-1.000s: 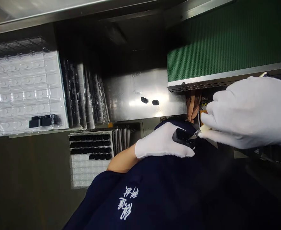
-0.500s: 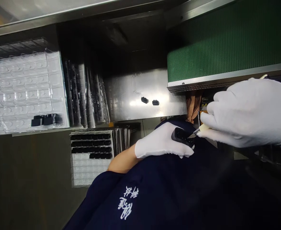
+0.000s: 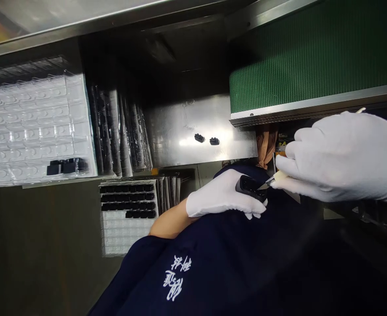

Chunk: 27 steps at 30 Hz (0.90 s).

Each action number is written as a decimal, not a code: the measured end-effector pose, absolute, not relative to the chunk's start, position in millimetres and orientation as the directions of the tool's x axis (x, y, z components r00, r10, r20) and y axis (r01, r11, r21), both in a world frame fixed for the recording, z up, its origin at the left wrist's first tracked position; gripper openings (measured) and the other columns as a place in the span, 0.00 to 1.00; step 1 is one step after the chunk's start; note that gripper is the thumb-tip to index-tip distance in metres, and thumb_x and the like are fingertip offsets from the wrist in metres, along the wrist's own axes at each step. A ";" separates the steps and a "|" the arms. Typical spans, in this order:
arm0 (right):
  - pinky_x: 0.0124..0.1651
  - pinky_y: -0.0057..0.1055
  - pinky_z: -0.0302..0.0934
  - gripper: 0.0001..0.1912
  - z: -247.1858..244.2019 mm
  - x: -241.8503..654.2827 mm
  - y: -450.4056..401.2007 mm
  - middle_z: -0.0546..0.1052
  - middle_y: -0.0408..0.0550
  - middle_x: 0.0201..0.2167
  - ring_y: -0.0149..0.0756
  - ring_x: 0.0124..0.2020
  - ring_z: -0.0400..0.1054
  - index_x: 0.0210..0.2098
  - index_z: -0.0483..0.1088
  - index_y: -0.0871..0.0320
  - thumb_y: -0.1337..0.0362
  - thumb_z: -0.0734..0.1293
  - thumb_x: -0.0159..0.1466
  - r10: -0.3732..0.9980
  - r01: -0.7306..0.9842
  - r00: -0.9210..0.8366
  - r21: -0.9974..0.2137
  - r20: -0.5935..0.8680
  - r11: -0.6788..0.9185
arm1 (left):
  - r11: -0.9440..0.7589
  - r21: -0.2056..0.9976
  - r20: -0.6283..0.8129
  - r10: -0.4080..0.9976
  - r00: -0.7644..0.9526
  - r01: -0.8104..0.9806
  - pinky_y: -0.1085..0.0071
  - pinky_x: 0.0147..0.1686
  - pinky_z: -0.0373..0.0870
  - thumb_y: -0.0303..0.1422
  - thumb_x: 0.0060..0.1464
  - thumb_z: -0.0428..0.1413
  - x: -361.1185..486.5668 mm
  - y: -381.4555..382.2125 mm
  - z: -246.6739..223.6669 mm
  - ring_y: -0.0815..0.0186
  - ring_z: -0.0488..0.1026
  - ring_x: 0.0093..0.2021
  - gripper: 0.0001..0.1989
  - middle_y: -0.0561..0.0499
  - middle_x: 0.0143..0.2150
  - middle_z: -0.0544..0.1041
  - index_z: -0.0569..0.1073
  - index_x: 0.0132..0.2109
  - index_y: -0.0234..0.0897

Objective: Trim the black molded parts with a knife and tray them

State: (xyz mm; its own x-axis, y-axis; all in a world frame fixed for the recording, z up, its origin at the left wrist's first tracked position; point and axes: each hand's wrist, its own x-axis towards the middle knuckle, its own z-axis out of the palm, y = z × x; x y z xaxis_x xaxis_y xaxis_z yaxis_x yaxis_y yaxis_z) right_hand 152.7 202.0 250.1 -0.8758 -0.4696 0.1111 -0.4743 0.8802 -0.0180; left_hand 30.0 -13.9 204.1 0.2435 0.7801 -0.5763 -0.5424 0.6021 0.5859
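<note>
My left hand (image 3: pixel 218 194), in a white glove, is closed around a black plastic part (image 3: pixel 247 188) in front of my dark blue shirt. My right hand (image 3: pixel 341 156), gloved in white too, grips a small knife (image 3: pixel 280 174) with a pale handle. Its short metal blade points left and meets, or almost meets, the open side of the part; the exact contact is too small to make out. Most of the handle is hidden by my fingers. Two small black parts, one (image 3: pixel 199 138) and another (image 3: pixel 214 141), lie on the metal table (image 3: pixel 176 151) beyond my left hand.
At left stands a clear blister tray (image 3: pixel 31 118) with a few black parts (image 3: pixel 66 166) in one corner. Below it, another tray (image 3: pixel 121 232) holds rows of black parts. Stacked trays stand between. A green ribbed conveyor belt (image 3: pixel 312 61) with a metal edge runs at upper right.
Both hands keep almost the same place, with the knife blade still at the black part. The whole view has shifted very slightly.
</note>
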 end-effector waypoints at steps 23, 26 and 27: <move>0.29 0.33 0.58 0.19 234.6 140.5 149.6 0.71 0.41 0.24 0.31 0.19 0.63 0.41 0.73 0.54 0.44 0.68 0.65 -0.026 0.159 -0.943 -0.520 -0.331 0.839 | 0.505 0.852 -0.498 0.863 0.083 -0.141 0.70 0.37 0.74 0.30 0.52 0.66 33.5 -21.8 203.1 0.66 0.75 0.32 0.05 0.54 0.28 0.77 0.79 0.33 0.33; 0.31 0.33 0.60 0.15 233.6 135.9 145.1 0.71 0.41 0.23 0.31 0.20 0.64 0.38 0.73 0.54 0.48 0.68 0.65 -0.029 0.153 -0.948 -0.534 -0.316 0.831 | 0.523 0.837 -0.521 0.851 0.060 -0.161 0.71 0.36 0.73 0.30 0.53 0.66 31.3 -25.2 200.0 0.67 0.75 0.31 0.05 0.54 0.29 0.78 0.80 0.36 0.33; 0.31 0.32 0.60 0.14 235.2 134.7 144.7 0.72 0.41 0.23 0.32 0.21 0.65 0.38 0.74 0.54 0.49 0.68 0.65 -0.026 0.147 -0.953 -0.536 -0.301 0.831 | 0.518 0.836 -0.518 0.854 0.053 -0.181 0.71 0.36 0.74 0.30 0.52 0.66 30.1 -26.9 198.1 0.66 0.75 0.31 0.05 0.54 0.30 0.79 0.80 0.37 0.33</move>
State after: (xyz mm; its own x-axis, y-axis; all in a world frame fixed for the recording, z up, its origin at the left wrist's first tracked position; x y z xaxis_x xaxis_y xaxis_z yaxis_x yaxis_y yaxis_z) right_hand 134.7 144.7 235.2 -0.9533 -0.0258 -0.3009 0.1468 0.8312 -0.5363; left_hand 30.1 -26.9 198.1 0.0528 0.8537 -0.5181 -0.1806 0.5184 0.8358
